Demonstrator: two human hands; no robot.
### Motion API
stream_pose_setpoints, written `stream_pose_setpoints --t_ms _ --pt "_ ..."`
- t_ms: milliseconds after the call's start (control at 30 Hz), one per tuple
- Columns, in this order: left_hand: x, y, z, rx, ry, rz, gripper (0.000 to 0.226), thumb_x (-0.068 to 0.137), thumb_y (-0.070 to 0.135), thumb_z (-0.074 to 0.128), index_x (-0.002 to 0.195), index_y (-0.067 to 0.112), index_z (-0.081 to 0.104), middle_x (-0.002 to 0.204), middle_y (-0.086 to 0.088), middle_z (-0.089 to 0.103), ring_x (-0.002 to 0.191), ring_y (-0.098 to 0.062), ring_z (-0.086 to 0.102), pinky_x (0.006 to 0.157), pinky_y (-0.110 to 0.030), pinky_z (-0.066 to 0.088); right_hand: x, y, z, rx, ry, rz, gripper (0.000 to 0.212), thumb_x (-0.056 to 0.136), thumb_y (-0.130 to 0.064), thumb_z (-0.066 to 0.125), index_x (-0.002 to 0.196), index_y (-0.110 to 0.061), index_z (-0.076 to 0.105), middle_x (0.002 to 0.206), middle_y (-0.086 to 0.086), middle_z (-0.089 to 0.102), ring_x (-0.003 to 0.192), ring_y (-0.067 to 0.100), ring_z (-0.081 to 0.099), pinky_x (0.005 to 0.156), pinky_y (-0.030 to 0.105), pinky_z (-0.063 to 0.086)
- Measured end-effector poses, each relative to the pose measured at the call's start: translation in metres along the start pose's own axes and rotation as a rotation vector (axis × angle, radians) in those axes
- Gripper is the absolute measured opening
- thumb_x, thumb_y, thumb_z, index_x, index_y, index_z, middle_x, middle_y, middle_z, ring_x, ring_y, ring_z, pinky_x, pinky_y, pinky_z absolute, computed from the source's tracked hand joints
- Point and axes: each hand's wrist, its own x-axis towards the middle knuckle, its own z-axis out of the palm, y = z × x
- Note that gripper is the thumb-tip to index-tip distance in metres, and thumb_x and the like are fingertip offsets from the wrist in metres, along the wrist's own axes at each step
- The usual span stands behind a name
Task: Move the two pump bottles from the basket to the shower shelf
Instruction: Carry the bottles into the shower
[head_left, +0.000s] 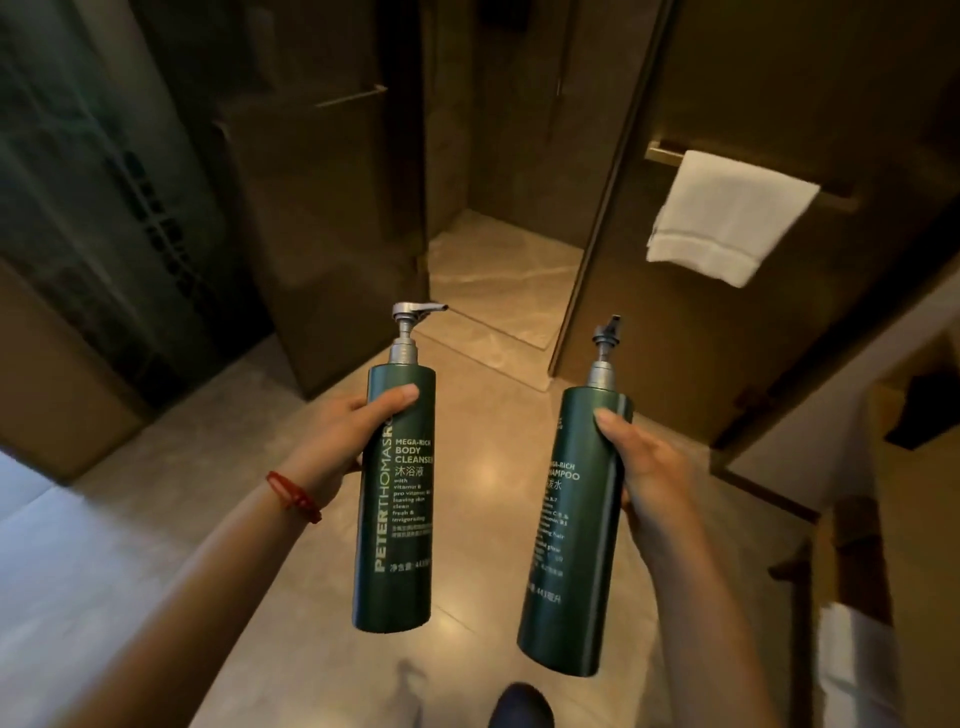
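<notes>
Room: we stand on a polished beige stone floor (483, 499) in a dim bathroom, facing the open shower stall (498, 218); a white folded towel (727, 215) hangs on a brass rail (670, 153) up and to the right of our right grip.
Left grip: our left hand (358, 441) is wrapped closed around the upper half of the tall dark-green cylindrical body-cleanser pump bottle (397, 499), thumb across the front just under the shoulder, a red cord bracelet (293, 496) at the wrist behind it.
Right grip: our right hand (649, 467) is closed on the matching dark-green shampoo pump bottle (576, 530), thumb high on the front, fingers hidden behind.
Where the bottles are: both are out of the basket, in the air above the floor, well short of the stall; neither basket nor shelf is in sight.
Materials: smooth, faintly glossy plastic bodies with pale print; silver-grey pump heads on thin necks, the left spout turned right, the right one pointing away.
Risk, slip: each bottle hangs mostly below its grip, so a loosened hold could drop it on hard stone.
Risk, knock: the glass shower door (587, 208) and the raised stone threshold (488, 338) lie ahead of both grips; swinging wide could clip a pump head.
Risk, footing: the glossy floor may be slick, and with both hands full we could not catch ourselves.
</notes>
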Motion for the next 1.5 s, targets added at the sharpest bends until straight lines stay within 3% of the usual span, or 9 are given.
stream_pose_setpoints --t_ms 167,500,600,767,900,1100,1233,1400,1500 --pt "0.073 0.016 0.010 -0.017 0.027 -0.028 0.033 0.074 0.044 0.060 0.080 0.011 0.058 0.075 -0.006 0.063 0.068 -0.018 0.060 0.062 -0.028 0.046 0.083 -0.016 0.005 0.003 -0.037 -0.025 0.021 0.080 -0.033 0.060 0.078 -0.013 0.064 0.067 0.002 0.063 0.044 0.000 0.060 0.040 0.013 0.046" --pt "0.246 0.104 0.058 -0.123 0.063 -0.047 0.064 0.038 0.062 0.063 0.080 0.014 0.064 0.073 -0.005 0.065 0.067 -0.018 0.060 0.064 -0.029 0.046 0.283 -0.082 -0.002 -0.032 -0.062 -0.067 0.024 0.078 -0.031 0.065 0.061 -0.014 0.061 0.050 -0.004 0.064 0.047 0.009 0.060 0.047 0.019 0.048" --pt "0.298 0.129 0.065 -0.160 0.092 -0.044 0.061 0.038 0.061 0.064 0.077 0.015 0.064 0.071 -0.004 0.064 0.065 -0.017 0.059 0.063 -0.028 0.045 0.344 -0.101 0.003 -0.050 -0.072 -0.053 0.024 0.077 -0.033 0.065 0.068 -0.011 0.064 0.058 0.003 0.066 0.052 0.013 0.062 0.052 0.024 0.051" --pt "0.393 0.156 0.062 -0.180 0.124 -0.054 0.043 0.053 0.050 0.072 0.072 0.012 0.066 0.069 -0.007 0.064 0.065 -0.020 0.059 0.068 -0.032 0.046 0.439 -0.119 0.024 -0.054 -0.088 -0.061 0.027 0.079 -0.031 0.064 0.055 -0.019 0.057 0.041 -0.008 0.060 0.041 0.003 0.057 0.041 0.015 0.044" --pt "0.484 0.176 0.053 -0.182 0.114 -0.044 0.052 0.045 0.056 0.069 0.072 0.012 0.067 0.063 -0.003 0.067 0.064 -0.020 0.060 0.067 -0.031 0.047 0.527 -0.129 0.051 -0.035 -0.078 -0.032 0.030 0.078 -0.032 0.065 0.051 -0.021 0.058 0.045 -0.005 0.062 0.045 0.009 0.059 0.047 0.021 0.048" --pt "0.637 0.222 0.030 -0.218 0.082 -0.061 0.074 0.042 0.059 0.073 0.088 0.001 0.069 0.095 -0.022 0.071 0.089 -0.037 0.065 0.094 -0.051 0.047 0.669 -0.165 0.102 -0.056 -0.039 -0.001 0.026 0.076 -0.036 0.066 0.068 -0.010 0.065 0.063 0.005 0.066 0.055 0.014 0.063 0.056 0.025 0.051" --pt "0.726 0.266 0.022 -0.212 0.037 -0.059 0.067 0.043 0.056 0.072 0.085 0.003 0.066 0.081 -0.014 0.067 0.074 -0.027 0.063 0.080 -0.042 0.052 0.751 -0.202 0.126 -0.027 -0.027 0.010 0.024 0.078 -0.035 0.063 0.074 -0.012 0.067 0.068 0.005 0.066 0.059 0.015 0.062 0.062 0.029 0.049" --pt "0.826 0.310 0.032 -0.150 -0.014 -0.040 0.045 0.067 0.047 0.068 0.083 0.005 0.064 0.071 -0.007 0.063 0.060 -0.016 0.060 0.053 -0.022 0.046 0.842 -0.231 0.139 -0.062 0.023 -0.016 0.025 0.080 -0.037 0.059 0.075 -0.013 0.063 0.068 0.003 0.064 0.055 0.010 0.061 0.051 0.020 0.047" --pt "0.887 0.328 0.040 -0.147 -0.009 -0.063 0.047 0.052 0.054 0.071 0.071 0.011 0.062 0.062 -0.003 0.063 0.056 -0.015 0.059 0.053 -0.022 0.047 0.900 -0.242 0.146 -0.043 0.038 0.009 0.026 0.079 -0.037 0.060 0.082 -0.012 0.065 0.068 0.001 0.065 0.054 0.007 0.062 0.049 0.018 0.048"
